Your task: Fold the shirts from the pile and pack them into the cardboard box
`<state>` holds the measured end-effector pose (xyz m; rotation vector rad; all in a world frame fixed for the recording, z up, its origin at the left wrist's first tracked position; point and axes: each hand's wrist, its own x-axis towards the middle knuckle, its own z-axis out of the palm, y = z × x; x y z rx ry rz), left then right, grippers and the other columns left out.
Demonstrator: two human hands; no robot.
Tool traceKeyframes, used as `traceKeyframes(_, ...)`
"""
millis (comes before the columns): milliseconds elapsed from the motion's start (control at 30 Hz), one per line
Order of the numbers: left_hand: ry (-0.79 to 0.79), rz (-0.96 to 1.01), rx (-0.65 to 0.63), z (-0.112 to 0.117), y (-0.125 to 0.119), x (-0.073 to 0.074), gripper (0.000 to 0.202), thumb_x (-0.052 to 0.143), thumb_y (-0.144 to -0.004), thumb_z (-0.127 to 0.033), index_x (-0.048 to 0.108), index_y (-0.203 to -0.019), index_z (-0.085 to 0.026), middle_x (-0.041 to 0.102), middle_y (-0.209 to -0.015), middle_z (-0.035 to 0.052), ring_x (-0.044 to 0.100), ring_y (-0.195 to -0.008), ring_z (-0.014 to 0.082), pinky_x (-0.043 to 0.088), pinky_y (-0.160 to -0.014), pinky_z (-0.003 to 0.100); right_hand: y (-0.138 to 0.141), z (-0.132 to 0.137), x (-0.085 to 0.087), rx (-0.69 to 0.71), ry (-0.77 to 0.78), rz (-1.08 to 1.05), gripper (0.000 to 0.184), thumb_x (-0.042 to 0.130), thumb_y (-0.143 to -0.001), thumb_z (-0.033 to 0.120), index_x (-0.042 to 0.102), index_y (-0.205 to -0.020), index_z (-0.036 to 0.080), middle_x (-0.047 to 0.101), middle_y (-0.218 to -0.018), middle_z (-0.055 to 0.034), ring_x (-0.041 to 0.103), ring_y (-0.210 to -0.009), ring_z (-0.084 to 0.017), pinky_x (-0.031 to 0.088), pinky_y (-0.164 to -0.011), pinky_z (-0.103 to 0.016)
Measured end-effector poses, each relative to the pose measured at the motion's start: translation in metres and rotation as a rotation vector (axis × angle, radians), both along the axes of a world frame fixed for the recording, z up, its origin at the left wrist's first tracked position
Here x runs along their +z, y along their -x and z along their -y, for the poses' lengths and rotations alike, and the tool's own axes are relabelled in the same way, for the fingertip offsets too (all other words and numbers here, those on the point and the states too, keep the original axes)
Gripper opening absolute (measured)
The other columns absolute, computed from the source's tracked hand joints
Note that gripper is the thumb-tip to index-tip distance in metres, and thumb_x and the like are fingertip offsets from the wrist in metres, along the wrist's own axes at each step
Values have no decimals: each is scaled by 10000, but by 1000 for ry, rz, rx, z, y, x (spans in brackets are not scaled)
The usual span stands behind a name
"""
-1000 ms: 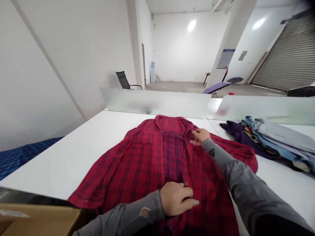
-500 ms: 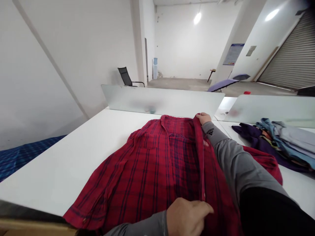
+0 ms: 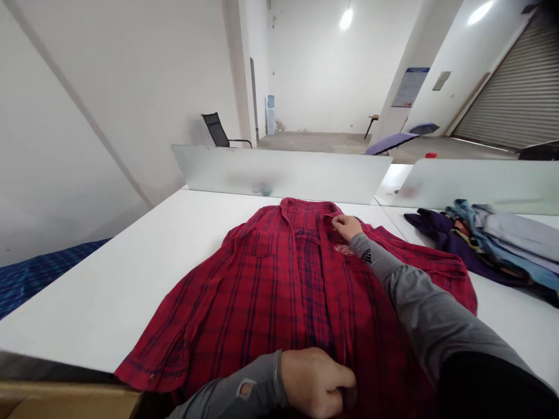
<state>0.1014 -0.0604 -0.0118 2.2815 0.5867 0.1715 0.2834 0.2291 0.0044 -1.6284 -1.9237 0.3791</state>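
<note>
Shirt (image 3: 271, 279) judged soft, limp: your left hand (image 3: 318, 382) clamps its 6 o'clock hem, right hand (image 3: 346, 226) pinches 12 o'clock collar.

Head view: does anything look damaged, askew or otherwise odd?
Yes: the grey sleeve has a small torn hole just behind the left hand, which grips the red plaid shirt near its hem. The clothes pile at right is loosely heaped, not folded. Nothing spilled.

White table (image 3: 131, 267) bears plaid shirt (image 3: 271, 285), clothes pile (image 3: 493, 238).
</note>
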Motion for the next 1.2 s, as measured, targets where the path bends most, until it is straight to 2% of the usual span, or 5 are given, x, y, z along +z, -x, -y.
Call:
traceKeyframes(200,296,144,29,-2,9,10,404,527,-930,-364,533,-1311,-227,647,-684,-46,655,-570,89,505,-613,167,-76,75,-18,-125,-102,210,243,488,-804,225,709,-884,163,707,-951,-117,633,-916,-246,453,-855,-334)
traceKeyframes(367,-303,76,721,-10,28,-5,399,406,-983,-353,513,-1336,-203,654,-1182,114,621,-1114,240,477,-989,418,-133,97,-38,-105,-99,367,340,462,-884,308,687,-1100,173,640,-1224,-127,574,-1127,-248,443,-942,-348)
traceKeyframes(500,-547,-294,757,-5,50,-22,563,498,-925,-500,447,-1411,-221,398,-1503,138,291,-1405,395,266,-1084,678,-148,87,-36,-176,-33,549,422,406,-931,329,592,-1298,238,573,-1337,-116,555,-1175,-258,462,-926,-412)
traceKeyframes(867,-669,-434,844,-107,85,19,507,357,-973,-496,430,-1409,-248,368,-1525,109,285,-1403,345,308,-1079,616,2,71,7,264,-230,503,398,336,-990,319,620,-1240,197,579,-1328,-120,532,-1205,-233,364,-1046,-404)
traceKeyframes(1200,-458,-528,1053,-213,147,-22,589,314,-935,-606,340,-1475,-371,274,-1579,39,164,-1418,462,161,-1047,749,61,0,-39,270,-38,538,500,418,-963,468,476,-1410,255,385,-1515,-128,335,-1376,-363,262,-1065,-666)
